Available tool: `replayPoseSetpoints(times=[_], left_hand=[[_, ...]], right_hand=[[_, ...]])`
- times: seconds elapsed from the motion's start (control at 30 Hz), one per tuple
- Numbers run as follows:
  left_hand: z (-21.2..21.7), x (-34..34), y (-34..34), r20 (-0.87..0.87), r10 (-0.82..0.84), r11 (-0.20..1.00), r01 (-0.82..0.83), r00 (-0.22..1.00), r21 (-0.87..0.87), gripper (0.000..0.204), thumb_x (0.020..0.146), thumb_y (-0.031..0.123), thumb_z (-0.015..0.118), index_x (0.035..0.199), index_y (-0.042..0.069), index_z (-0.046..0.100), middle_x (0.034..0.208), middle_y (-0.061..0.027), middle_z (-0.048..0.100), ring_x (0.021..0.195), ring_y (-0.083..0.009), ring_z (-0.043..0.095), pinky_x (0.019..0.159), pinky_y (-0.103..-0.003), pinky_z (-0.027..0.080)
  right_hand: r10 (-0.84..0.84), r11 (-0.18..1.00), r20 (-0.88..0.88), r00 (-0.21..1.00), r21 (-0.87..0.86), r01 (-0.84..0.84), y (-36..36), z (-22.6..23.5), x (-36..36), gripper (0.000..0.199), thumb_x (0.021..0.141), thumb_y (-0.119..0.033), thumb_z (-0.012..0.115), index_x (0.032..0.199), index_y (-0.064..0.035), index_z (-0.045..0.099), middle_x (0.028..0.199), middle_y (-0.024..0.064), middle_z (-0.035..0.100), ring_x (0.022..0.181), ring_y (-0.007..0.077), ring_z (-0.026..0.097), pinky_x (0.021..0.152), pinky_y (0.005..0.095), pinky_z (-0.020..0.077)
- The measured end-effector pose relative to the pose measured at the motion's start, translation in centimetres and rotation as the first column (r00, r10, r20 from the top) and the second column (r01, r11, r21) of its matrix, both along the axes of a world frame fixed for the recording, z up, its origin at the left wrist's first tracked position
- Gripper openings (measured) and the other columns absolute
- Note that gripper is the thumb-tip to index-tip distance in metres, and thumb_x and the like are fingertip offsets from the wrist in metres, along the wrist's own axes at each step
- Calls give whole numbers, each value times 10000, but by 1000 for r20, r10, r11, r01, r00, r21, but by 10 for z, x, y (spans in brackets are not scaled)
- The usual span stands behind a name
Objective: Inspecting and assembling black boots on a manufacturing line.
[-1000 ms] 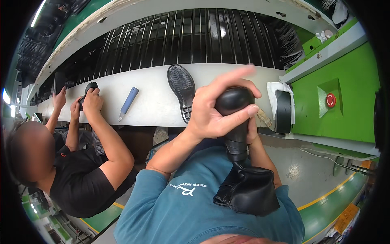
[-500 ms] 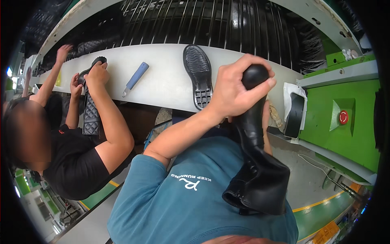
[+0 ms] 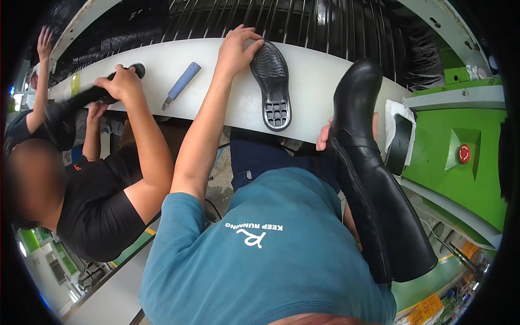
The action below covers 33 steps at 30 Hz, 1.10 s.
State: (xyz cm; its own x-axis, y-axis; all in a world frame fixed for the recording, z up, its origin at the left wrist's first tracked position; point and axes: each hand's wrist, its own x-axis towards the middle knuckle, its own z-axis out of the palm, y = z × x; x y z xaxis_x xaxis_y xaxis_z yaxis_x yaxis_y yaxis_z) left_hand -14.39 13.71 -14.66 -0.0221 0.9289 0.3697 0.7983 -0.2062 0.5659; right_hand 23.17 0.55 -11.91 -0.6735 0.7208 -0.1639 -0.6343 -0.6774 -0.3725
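A black tall boot (image 3: 374,179) with a zip along its shaft leans toe-up at my right side. My right hand (image 3: 323,136) grips it from beneath around the ankle; fingertips show at both sides, the palm is hidden. On the white bench lies a black shoe sole (image 3: 273,81), its gridded heel toward me. My left hand (image 3: 236,51) reaches to the sole's far toe end, thumb at the edge and fingers stretched apart. Left of that arm lies a blue-handled knife (image 3: 184,84).
The white bench (image 3: 216,54) runs across, with a rack of metal rods (image 3: 303,32) behind. On the left, a co-worker (image 3: 119,200) in black handles a dark boot (image 3: 81,103). A green machine panel (image 3: 449,173) with a red button (image 3: 464,153) stands right.
My left hand has left the boot's toe and moved left to the sole. The boot, bent over before, now shows its shaft straightened, turned zip side toward me.
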Motion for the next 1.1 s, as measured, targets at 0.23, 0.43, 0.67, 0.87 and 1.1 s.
replayPoseSetpoints(times=[0.23, 0.43, 0.67, 0.87, 1.1], left_hand=[[101, 38, -29, 556, -210, 969, 95, 804, 229, 211, 1103, 100, 736, 1262, -38, 724, 1058, -70, 816, 937, -71, 727, 835, -227, 577], [170, 93, -107, 297, -389, 835, 197, 872, 514, 324, 924, 5, 860, 1238, -12, 783, 1161, -128, 845, 1036, -228, 812, 882, -330, 646], [37, 134, -202, 295, -291, 957, 276, 910, 93, 193, 965, 74, 820, 1146, 9, 823, 1019, -132, 841, 854, -293, 828, 758, -367, 658], [130, 110, -164, 309, -238, 936, 132, 921, 327, 265, 940, 15, 829, 1203, -1, 807, 1121, -138, 859, 901, -242, 844, 770, -303, 648], [127, 74, -41, 808, -153, 988, 61, 569, 144, 233, 1107, 150, 740, 1184, -61, 800, 1002, -44, 811, 870, -80, 724, 789, -221, 568]], right_hand=[[46, 997, -106, 993, 64, -39, 10, -13, 3, 1199, 966, -994, 258, 1353, 80, 624, 1108, 376, 716, 969, 473, 723, 896, 528, 571], [-20, 999, -141, 990, 46, 27, 1, -6, 6, 1190, 969, -991, 266, 1361, 75, 619, 1112, 376, 710, 980, 479, 706, 931, 546, 548], [-63, 996, -101, 993, 59, 69, 2, -12, 9, 1153, 993, -968, 251, 1346, 74, 598, 1044, 355, 711, 927, 464, 698, 912, 526, 546], [-26, 999, -37, 999, 31, 27, -3, -8, 5, 1205, 949, -1011, 259, 1321, 81, 607, 1071, 367, 717, 914, 469, 719, 857, 508, 581], [-62, 997, -72, 996, 32, 64, -2, -17, 6, 1247, 917, -1037, 278, 1332, 89, 615, 1091, 377, 722, 924, 481, 740, 836, 522, 609]])
